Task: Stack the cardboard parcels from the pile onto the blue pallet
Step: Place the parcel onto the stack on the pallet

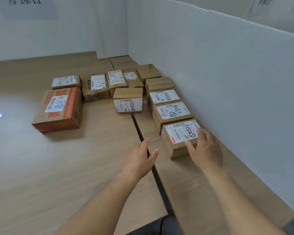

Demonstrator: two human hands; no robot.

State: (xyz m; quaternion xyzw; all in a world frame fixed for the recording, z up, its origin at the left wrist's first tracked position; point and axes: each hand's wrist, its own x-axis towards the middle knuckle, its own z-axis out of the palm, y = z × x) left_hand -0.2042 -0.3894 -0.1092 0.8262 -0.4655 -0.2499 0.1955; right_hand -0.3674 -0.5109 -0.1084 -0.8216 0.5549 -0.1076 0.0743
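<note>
– R hand [204, 150] was down on the nearest parcel [178, 133], at the right side of the table [58, 167]. Fingers were spread & nearly straight over its top right edge, thumb on the near face. It was touching, w/ no closed grip that I could see.
– And the L hand [140, 158]?
– Held nothing. Fingers were loose & extended above the seam [139, 131] btw. the two tabletops, just left of that parcel and not touching it. Prob. placed to take the left face, so the box gets lifted two-handed.
– Where was the pallet?
– No blue pallet in view, so couldn't tell how far along the job was. The pile sat on the table. Three labelled parcels [171, 113] ran in a row along the white partition [210, 73], touching end to end. The nearest parcel closed the near end, so it was the easiest first reach. One lone parcel [128, 102] sat left of the row, w/ more at the far end. A red-printed carton [58, 109] lay well to the left.
– Materials?
– Plain brown cardboard, squat rectangular boxes w/ white shipping labels, barcodes & black marker scrawl on top. Matte & dry, so prob. decent grip. Table was pale wood-grain, smooth, so a box could slide if pushed rather than clamped.
</note>
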